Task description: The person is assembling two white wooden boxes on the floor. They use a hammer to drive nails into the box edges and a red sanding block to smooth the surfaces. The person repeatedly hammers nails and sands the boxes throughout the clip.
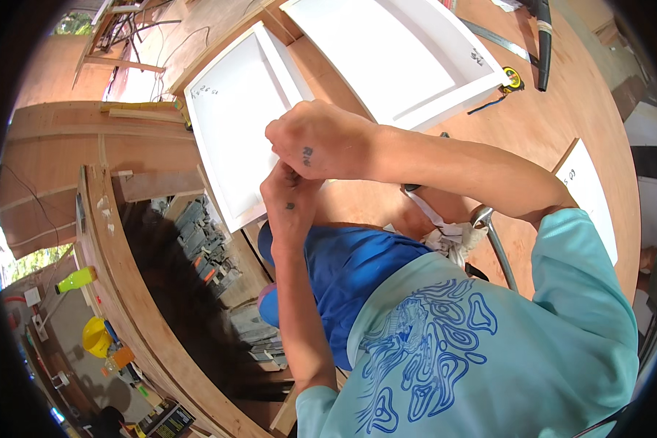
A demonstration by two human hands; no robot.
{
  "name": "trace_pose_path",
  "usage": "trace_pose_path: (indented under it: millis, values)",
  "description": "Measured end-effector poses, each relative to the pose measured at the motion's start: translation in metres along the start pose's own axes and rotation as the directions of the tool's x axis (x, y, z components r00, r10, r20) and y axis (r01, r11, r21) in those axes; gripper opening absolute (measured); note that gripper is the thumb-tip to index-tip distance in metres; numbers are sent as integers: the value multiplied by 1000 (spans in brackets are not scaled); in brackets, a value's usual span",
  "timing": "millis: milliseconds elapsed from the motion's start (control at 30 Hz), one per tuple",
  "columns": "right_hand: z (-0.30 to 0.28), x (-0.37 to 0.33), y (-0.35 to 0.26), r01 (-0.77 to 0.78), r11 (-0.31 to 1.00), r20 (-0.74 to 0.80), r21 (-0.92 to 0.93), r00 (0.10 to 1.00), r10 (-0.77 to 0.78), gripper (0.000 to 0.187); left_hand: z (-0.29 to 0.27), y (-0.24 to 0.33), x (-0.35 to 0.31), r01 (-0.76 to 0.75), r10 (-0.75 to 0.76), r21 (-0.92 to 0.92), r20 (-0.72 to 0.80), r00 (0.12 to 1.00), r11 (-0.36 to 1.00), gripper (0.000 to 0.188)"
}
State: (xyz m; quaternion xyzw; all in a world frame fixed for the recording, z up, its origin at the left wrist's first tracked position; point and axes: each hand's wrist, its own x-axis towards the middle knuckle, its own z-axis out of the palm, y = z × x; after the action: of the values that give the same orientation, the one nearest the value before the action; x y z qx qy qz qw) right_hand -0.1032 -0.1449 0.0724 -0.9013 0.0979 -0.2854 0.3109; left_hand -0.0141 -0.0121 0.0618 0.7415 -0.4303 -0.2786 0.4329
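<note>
My right hand (pixel 321 140) is closed in a fist, back upward, with dark ink marks on it. Directly below it, my left hand (pixel 288 191) is also closed, and the two fists touch. Whatever they may grip is hidden behind the fingers. Both are in front of a shallow white box (pixel 230 102) with raised sides and handwriting near its corner. A second, larger white box (pixel 394 51) lies to its right on the wooden surface.
Right of the boxes lie a yellow tape measure (pixel 513 78), a metal strip (pixel 498 40) and a black-handled tool (pixel 544 47). Crumpled cloth (pixel 451 241) sits by a metal bar (pixel 498 252). A white panel (pixel 588 197) stands far right; a green bottle (pixel 77 279) is left.
</note>
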Motion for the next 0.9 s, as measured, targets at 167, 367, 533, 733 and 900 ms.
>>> trace_pose_path:
  millis: [167,367,533,733,900]
  values:
    - [0,3,-9,-115,993,60,-2,992,115,22,-18,-25,4,-61,65,-191,15,998,980,16]
    - [-25,-2,-26,-111,991,-1,-72,994,111,15,-17,-39,-7,-301,295,367,75,953,880,31]
    - [-20,-9,-32,-206,975,-27,-88,979,204,8,-9,-57,-9,-306,307,311,47,951,900,29]
    - [-24,-20,-39,-202,969,-18,-140,979,201,9,-12,-58,-9,-231,242,208,-29,970,950,26]
    - [-26,-18,-49,-194,968,24,-159,979,200,16,-13,-53,-11,-189,203,185,-60,977,964,27]
